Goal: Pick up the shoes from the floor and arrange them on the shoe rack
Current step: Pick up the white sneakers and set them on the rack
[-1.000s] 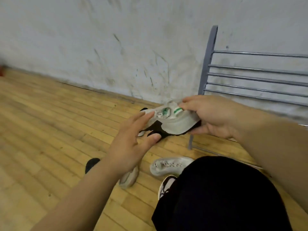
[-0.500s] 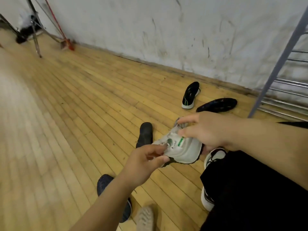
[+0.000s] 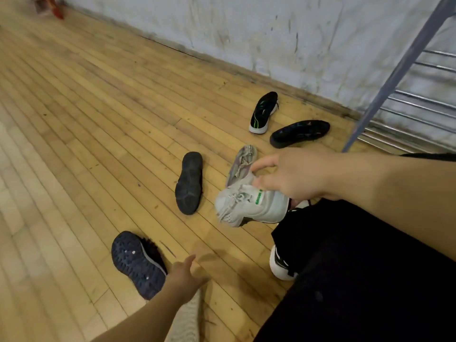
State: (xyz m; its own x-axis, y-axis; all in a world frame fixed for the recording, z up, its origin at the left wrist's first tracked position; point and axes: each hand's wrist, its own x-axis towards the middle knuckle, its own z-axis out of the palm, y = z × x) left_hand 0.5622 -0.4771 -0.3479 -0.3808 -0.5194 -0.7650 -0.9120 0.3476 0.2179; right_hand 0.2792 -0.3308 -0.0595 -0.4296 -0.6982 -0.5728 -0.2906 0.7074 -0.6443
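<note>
Presently on hand, floor to rack:

1. White shoe (image 3: 254, 206), green lettering on its side. Held clear of the wooden floor (image 3: 98, 119) by the right hand (image 3: 296, 176). Thumb and lower fingers are curled round the heel end, and the forefinger is stretched out straight. Toe points left and downward, laces loose.
2. Pale grey shoe (image 3: 240, 166), worn. Just beyond the white shoe, at the tip of the outstretched forefinger. Whether the finger touches it cannot be told.
3. Dark grey shoe (image 3: 189, 183). Sole up on the floor, left of the white shoe and apart from it.
4. Navy shoe (image 3: 138, 264). On its side with the studded sole showing, just beside the left hand (image 3: 187, 275).
5. Beige shoe (image 3: 187, 317). At the bottom edge, partly hidden under the left wrist. The left hand is lowered over it with the thumb lifted. Its fingers are blurred, so a grip cannot be told.
6. Black-and-green shoe (image 3: 262, 112), white sole. Upright, near the wall (image 3: 271, 28).
7. Black shoe (image 3: 299, 133). Sole up, just right of item 6, near the foot of the rack.
8. Shoe rack (image 3: 404, 67), grey metal. One slanting post with horizontal bars, at right against the wall.
9. Black trouser leg (image 3: 357, 267), with a worn white-and-black shoe (image 3: 281, 265) at its left edge.
</note>
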